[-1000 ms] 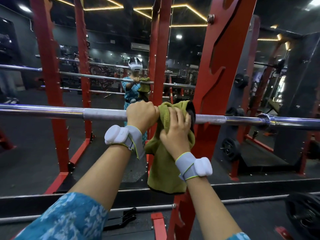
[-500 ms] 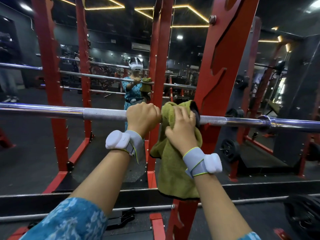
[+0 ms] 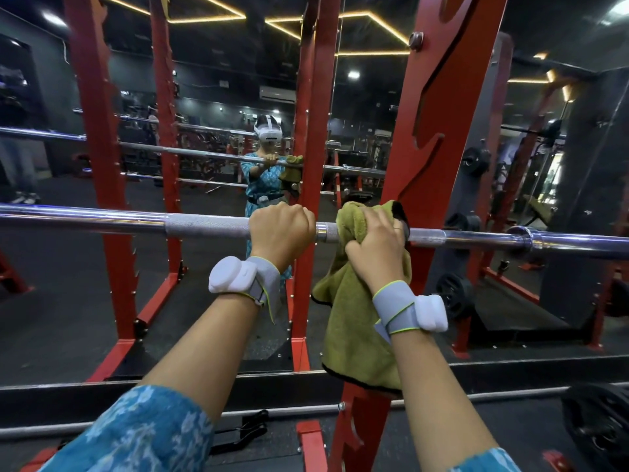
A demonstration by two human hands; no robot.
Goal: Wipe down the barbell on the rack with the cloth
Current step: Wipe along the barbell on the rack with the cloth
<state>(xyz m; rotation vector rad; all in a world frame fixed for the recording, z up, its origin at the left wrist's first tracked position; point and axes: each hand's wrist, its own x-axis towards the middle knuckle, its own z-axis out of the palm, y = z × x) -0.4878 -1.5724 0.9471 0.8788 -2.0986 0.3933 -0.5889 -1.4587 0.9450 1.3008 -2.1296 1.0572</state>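
Note:
A chrome barbell [image 3: 204,224] runs level across the view on a red rack. My left hand [image 3: 280,231] is wrapped around its knurled part near the middle. Just to the right, my right hand [image 3: 374,245] presses an olive-green cloth [image 3: 350,321] around the bar; most of the cloth hangs down below my wrist. A short bare stretch of bar shows between my two hands. Both wrists wear grey straps with white pods.
A red rack upright [image 3: 442,131] stands right behind the cloth, with more red posts [image 3: 95,165] to the left. A mirror ahead reflects a person at the bar. Weight plates [image 3: 599,424] lie low on the right. A bar collar [image 3: 524,238] sits further right.
My right hand has slid the cloth to the right along the bar, opening a gap from my left hand. My left hand keeps its grip in the same place.

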